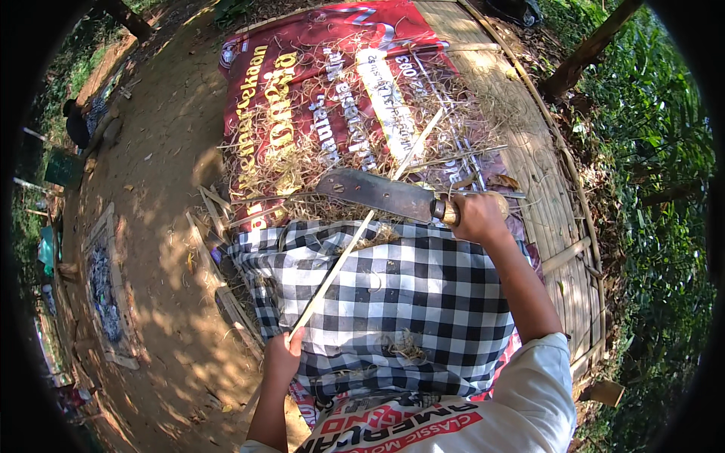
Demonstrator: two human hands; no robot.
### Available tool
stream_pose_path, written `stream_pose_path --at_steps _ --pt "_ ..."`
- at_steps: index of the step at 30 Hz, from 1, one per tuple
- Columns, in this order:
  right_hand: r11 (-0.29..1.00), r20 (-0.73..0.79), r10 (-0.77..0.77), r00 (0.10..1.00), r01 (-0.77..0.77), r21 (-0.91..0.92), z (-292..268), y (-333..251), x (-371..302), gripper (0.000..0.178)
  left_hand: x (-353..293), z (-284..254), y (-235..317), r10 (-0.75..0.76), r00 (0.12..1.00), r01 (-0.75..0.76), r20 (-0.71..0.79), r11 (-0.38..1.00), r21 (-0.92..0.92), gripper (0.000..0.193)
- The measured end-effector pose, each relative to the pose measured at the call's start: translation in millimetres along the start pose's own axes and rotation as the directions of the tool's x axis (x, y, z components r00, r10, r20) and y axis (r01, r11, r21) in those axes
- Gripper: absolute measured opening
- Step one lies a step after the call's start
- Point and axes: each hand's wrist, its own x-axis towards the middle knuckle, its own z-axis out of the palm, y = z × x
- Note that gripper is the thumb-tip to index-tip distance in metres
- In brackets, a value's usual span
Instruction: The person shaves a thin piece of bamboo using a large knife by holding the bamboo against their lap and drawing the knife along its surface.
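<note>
Printed tee's [483, 414] nearest, L grip [282, 356] closed on prob. bamboo strip [340, 269], R grip [479, 217] round knife hndl [448, 212], banner [306, 113] lettered.

The right grip [479, 217] holds a broad knife [377, 193] across a pale strip [330, 277] in the left grip [283, 355].

Cloth [423, 302] over your lap. Beyond cloth: banner [411, 23], shavings [279, 158] on top. At cloth's far edge: knife [377, 195], handle in your right hand [479, 217]. At cloth's left edge: your left hand [282, 356], strip [332, 275] running from it across cloth, beneath knife. Right of cloth: platform [551, 196].
</note>
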Motion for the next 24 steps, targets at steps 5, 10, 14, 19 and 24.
stream_pose_path --at_steps 5,10,14,19,24 --pt "0.989 -0.003 0.147 0.989 -0.147 0.014 -8 8 7 0.019 -2 -2 2 0.003 1.000 -0.003 0.007 1.000 0.010 0.054" --pt "0.989 0.008 0.110 0.994 -0.110 0.094 8 -23 1 0.017 -2 1 1 0.012 0.999 -0.008 -0.051 0.997 0.074 0.055" --pt "0.997 0.156 0.016 0.988 -0.028 0.078 -3 -53 -3 0.030 -2 7 1 0.056 0.995 -0.049 -0.087 0.996 0.079 0.054" --pt "0.999 0.175 -0.054 0.983 0.053 0.011 -10 -51 4 0.022 -4 9 -8 0.021 0.996 -0.017 -0.089 0.999 0.050 0.050" --pt "0.988 0.007 0.156 0.988 -0.156 -0.004 -15 10 19 0.021 -4 5 8 0.144 0.979 -0.120 -0.142 0.979 0.163 0.052"
